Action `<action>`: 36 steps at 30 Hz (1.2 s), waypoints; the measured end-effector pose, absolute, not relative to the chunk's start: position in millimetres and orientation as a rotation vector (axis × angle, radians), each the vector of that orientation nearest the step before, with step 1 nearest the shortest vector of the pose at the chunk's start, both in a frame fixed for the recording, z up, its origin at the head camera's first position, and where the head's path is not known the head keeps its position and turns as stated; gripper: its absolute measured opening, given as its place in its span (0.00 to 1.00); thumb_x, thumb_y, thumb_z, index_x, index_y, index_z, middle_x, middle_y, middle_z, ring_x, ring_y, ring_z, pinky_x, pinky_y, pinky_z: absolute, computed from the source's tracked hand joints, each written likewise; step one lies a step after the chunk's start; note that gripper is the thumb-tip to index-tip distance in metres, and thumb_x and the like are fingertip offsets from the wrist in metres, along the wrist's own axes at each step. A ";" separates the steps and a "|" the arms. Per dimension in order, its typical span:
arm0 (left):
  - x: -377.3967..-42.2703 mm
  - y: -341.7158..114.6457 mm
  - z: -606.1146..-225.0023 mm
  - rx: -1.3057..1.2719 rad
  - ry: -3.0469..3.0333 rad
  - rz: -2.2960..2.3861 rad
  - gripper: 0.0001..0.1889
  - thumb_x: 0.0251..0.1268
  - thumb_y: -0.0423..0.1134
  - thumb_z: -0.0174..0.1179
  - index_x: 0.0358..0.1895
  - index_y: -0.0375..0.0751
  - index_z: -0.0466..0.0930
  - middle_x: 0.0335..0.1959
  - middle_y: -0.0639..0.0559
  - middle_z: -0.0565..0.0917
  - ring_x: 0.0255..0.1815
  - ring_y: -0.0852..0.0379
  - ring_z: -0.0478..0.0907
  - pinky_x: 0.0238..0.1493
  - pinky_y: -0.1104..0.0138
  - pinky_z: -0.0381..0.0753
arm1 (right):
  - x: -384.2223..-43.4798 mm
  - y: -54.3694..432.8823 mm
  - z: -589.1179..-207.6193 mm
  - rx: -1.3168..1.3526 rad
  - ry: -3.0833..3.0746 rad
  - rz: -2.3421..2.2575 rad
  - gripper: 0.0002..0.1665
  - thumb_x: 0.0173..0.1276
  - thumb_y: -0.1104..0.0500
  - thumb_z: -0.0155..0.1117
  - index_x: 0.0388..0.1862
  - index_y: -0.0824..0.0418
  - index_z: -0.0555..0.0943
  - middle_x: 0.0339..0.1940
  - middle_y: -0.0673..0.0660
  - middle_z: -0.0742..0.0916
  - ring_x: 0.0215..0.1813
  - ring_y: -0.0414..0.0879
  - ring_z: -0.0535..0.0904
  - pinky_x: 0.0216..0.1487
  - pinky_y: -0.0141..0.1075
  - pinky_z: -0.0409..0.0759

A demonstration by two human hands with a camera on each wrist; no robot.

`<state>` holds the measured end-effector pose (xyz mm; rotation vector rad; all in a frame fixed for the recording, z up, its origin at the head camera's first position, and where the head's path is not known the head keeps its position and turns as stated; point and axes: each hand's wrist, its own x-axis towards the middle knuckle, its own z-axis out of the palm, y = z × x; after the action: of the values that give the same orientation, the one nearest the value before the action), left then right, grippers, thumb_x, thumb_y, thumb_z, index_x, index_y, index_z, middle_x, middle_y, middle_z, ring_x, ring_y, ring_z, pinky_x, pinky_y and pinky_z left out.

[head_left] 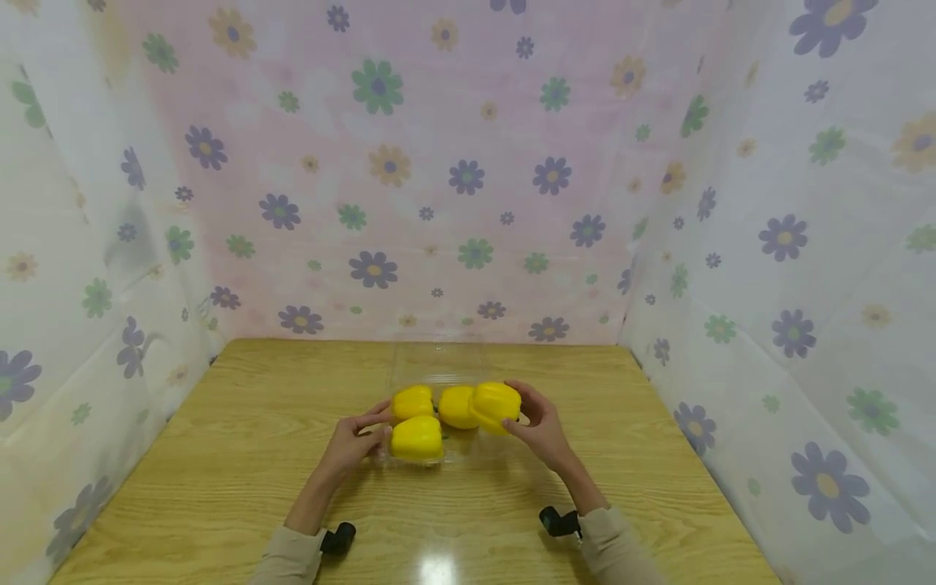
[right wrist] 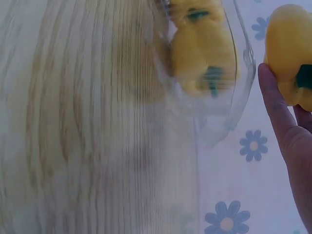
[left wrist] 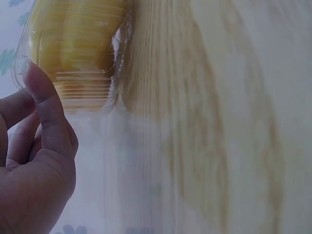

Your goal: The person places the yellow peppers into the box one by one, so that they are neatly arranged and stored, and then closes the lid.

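My right hand (head_left: 543,424) holds a yellow bell pepper (head_left: 496,406) between thumb and fingers, over the right side of a clear plastic box (left wrist: 87,92). In the right wrist view this pepper (right wrist: 287,41) is raised beside the box wall, its green stem turned to the camera. Three more yellow peppers lie in the box: a near-left one (head_left: 416,439), one behind it (head_left: 413,404) and one farther right (head_left: 457,408), partly covered by the held pepper. My left hand (head_left: 349,445) pinches the box's rim at its left end, thumb on the outside.
The box's clear lid (head_left: 439,357) stands open toward the back of the wooden table (head_left: 241,455). Flower-printed sheets (head_left: 439,162) enclose the back and both sides. A black wrist camera (head_left: 339,539) sits on the left sleeve and another (head_left: 559,522) on the right.
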<state>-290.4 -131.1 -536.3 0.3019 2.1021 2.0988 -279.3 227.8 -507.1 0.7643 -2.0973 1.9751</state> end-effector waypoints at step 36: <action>-286.2 -129.3 -530.3 0.323 2.160 2.057 0.19 0.73 0.28 0.59 0.64 0.23 0.77 0.77 0.37 0.65 0.24 0.61 0.74 0.28 0.71 0.80 | -275.6 211.1 -505.1 0.744 -2.512 1.899 0.37 0.69 0.66 0.69 0.75 0.62 0.68 0.73 0.65 0.71 0.72 0.66 0.69 0.62 0.42 0.81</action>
<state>-286.2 -129.3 -530.3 0.3226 2.1601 2.0572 -275.6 211.1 -505.1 0.7435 -2.5123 1.8993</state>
